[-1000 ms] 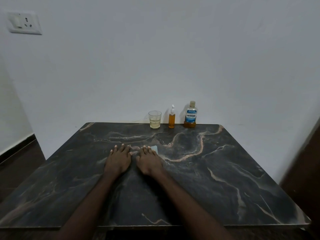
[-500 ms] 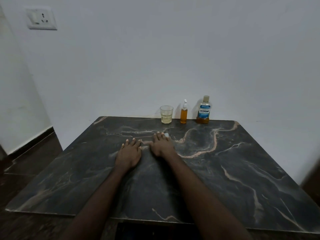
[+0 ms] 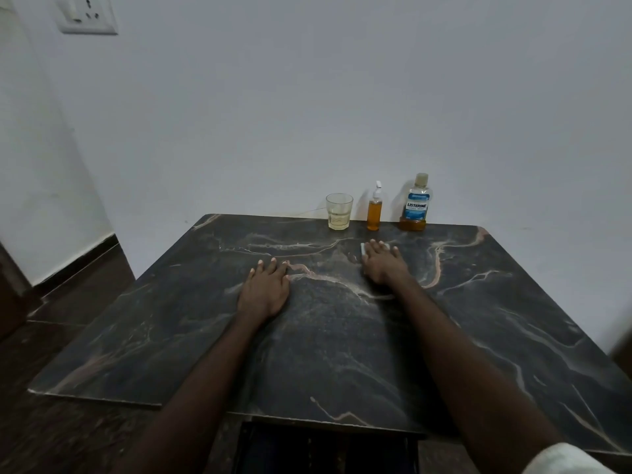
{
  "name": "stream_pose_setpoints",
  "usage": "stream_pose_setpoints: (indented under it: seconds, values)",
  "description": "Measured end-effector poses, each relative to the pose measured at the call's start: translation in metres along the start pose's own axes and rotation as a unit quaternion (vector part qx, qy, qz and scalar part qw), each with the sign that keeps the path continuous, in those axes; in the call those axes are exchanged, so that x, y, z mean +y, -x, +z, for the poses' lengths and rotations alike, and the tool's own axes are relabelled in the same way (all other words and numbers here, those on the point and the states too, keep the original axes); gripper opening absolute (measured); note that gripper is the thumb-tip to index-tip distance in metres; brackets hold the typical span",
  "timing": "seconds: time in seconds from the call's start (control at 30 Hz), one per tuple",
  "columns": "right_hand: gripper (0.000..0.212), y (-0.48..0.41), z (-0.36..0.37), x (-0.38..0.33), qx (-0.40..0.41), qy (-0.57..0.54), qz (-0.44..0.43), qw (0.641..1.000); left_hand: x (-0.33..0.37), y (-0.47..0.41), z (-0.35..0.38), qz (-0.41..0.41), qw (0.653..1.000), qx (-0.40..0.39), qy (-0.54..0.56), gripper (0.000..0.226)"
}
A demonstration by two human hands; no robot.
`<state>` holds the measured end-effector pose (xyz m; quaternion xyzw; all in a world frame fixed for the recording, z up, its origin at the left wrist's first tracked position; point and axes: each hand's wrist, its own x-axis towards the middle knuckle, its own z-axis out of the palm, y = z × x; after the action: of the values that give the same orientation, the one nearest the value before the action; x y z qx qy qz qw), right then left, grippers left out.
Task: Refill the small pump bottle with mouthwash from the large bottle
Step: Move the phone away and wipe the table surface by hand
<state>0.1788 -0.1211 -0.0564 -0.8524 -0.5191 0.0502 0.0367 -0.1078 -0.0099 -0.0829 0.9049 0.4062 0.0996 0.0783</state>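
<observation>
A small pump bottle [image 3: 374,211] of amber liquid with a white pump stands at the table's far edge. Right of it stands the large mouthwash bottle [image 3: 416,204] with a blue label and a little amber liquid at its bottom. My left hand [image 3: 265,289] lies flat on the dark marble table [image 3: 478,336], fingers apart. My right hand [image 3: 381,263] lies palm down farther back, just short of the bottles, over a small pale object [image 3: 363,248] whose edge shows at the fingertips. Neither hand touches a bottle.
A clear glass [image 3: 339,211] holding a little pale liquid stands left of the pump bottle. A white wall rises right behind the table, with a socket plate [image 3: 87,15] at the upper left. Dark floor lies to the left.
My right hand has slid forward and to the right across the table, taking the small pale object with it and separating from my left hand. The camera view has shifted.
</observation>
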Motion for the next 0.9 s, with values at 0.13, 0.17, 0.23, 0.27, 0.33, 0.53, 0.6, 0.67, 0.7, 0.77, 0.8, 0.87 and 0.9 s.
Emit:
stream_pose_setpoints:
  seconds: [0.13, 0.17, 0.23, 0.27, 0.33, 0.53, 0.6, 0.67, 0.7, 0.77, 0.8, 0.87, 0.9]
  values:
    - [0.059, 0.001, -0.005, 0.022, 0.003, -0.01, 0.031, 0.999, -0.003, 0.0, 0.0, -0.001, 1.0, -0.002, -0.001, 0.055]
    - [0.059, 0.003, -0.006, 0.029, 0.004, -0.014, 0.039, 0.999, -0.003, 0.0, 0.0, -0.002, 1.0, -0.003, -0.002, 0.055]
    - [0.059, 0.008, -0.006, 0.045, 0.007, -0.014, 0.053, 0.998, -0.002, -0.001, 0.0, 0.0, 1.0, -0.003, -0.003, 0.055]
    - [0.059, 0.012, -0.005, 0.053, 0.008, -0.013, 0.059, 0.998, -0.002, -0.001, 0.0, 0.001, 1.0, -0.001, -0.004, 0.055]
    - [0.059, 0.021, -0.006, 0.067, 0.006, -0.015, 0.07, 0.997, -0.003, -0.001, 0.001, 0.002, 1.0, 0.0, -0.007, 0.055]
    - [0.06, 0.057, -0.005, 0.091, 0.008, -0.026, 0.092, 0.995, -0.002, 0.001, -0.001, 0.0, 1.0, -0.001, -0.005, 0.055]
    - [0.06, 0.072, -0.002, 0.092, 0.015, -0.027, 0.096, 0.995, -0.001, 0.001, -0.002, -0.001, 1.0, -0.001, -0.006, 0.055]
    - [0.06, 0.087, 0.0, 0.089, 0.019, -0.026, 0.096, 0.995, 0.0, 0.002, -0.002, -0.003, 1.0, -0.003, -0.004, 0.055]
    - [0.06, 0.095, 0.002, 0.086, 0.022, -0.026, 0.097, 0.995, 0.0, 0.002, -0.002, -0.003, 1.0, -0.003, -0.004, 0.055]
    - [0.06, 0.112, 0.005, 0.078, 0.028, -0.023, 0.097, 0.995, -0.001, 0.001, -0.001, -0.003, 1.0, -0.001, -0.003, 0.055]
    - [0.06, 0.12, 0.006, 0.073, 0.029, -0.021, 0.095, 0.995, -0.001, 0.001, -0.001, -0.003, 1.0, -0.002, -0.001, 0.055]
    - [0.06, 0.137, 0.008, 0.061, 0.03, -0.021, 0.09, 0.995, -0.001, 0.0, -0.001, -0.002, 1.0, -0.004, -0.001, 0.056]
    - [0.061, 0.145, 0.01, 0.054, 0.032, -0.021, 0.086, 0.996, -0.001, 0.001, -0.002, -0.001, 1.0, -0.005, -0.001, 0.056]
